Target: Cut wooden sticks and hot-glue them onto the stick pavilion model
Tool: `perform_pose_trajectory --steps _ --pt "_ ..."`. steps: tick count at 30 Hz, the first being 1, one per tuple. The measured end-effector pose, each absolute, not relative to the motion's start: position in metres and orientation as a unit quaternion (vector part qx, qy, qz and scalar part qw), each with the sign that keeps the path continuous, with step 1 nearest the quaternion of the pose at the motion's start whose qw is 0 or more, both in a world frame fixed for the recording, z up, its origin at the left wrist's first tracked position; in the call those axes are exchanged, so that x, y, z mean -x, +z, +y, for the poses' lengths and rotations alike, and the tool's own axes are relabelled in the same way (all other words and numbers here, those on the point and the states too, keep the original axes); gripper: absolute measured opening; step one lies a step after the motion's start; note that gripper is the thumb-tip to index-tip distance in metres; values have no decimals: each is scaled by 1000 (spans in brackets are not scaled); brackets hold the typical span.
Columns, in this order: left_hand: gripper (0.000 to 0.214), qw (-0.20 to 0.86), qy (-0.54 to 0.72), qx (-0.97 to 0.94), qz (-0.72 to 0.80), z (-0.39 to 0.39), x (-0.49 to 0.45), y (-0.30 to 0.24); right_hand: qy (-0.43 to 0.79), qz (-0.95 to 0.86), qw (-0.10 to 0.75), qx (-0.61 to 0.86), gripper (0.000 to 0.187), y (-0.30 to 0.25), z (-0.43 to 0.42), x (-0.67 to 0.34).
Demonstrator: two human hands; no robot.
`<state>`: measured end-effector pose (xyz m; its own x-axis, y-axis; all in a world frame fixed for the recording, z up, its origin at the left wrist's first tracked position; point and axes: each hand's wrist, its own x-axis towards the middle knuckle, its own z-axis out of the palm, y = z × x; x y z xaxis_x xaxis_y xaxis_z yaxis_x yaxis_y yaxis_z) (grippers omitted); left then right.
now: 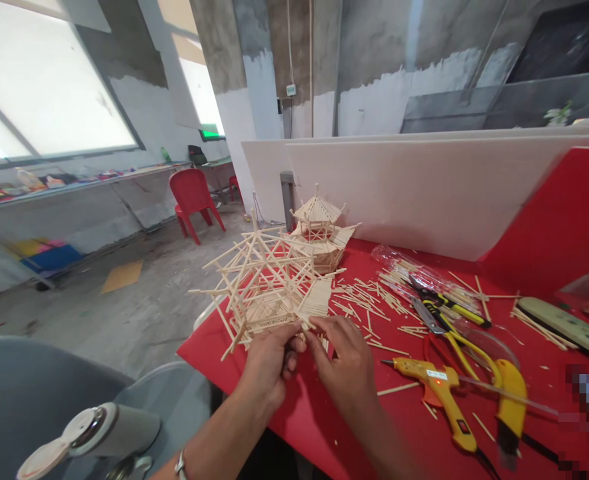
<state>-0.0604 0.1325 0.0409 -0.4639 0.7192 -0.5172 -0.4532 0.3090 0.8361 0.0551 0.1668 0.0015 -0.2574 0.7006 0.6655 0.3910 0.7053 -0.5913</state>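
Observation:
An unfinished pagoda model [259, 267] built from thin wooden sticks stands at the table's near left corner, its upper frame bare. One of its roof sides is covered by a panel of close-set sticks [316, 299]. At the lower edge of that panel, my left hand [273, 363] and my right hand [345, 360] meet with fingertips pinched together. A small pale wooden stick [305, 324] shows between them, partly covered by the fingers; whether it touches the model I cannot tell. Behind stands a second stick pagoda [318, 230] with covered roofs.
Loose cut sticks [369, 300] lie right of the model. Further right are a yellow glue gun [437, 377], cutters [449, 310] and a plastic bag of sticks [409, 270]. White boards [399, 193] stand behind the red table. An open bottle [114, 430] is at lower left.

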Motion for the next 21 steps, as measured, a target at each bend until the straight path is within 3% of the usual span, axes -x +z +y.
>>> perform_pose_trajectory --steps 21 --pt "21 529 588 -147 593 130 66 34 142 -791 480 352 18 -3 169 -56"
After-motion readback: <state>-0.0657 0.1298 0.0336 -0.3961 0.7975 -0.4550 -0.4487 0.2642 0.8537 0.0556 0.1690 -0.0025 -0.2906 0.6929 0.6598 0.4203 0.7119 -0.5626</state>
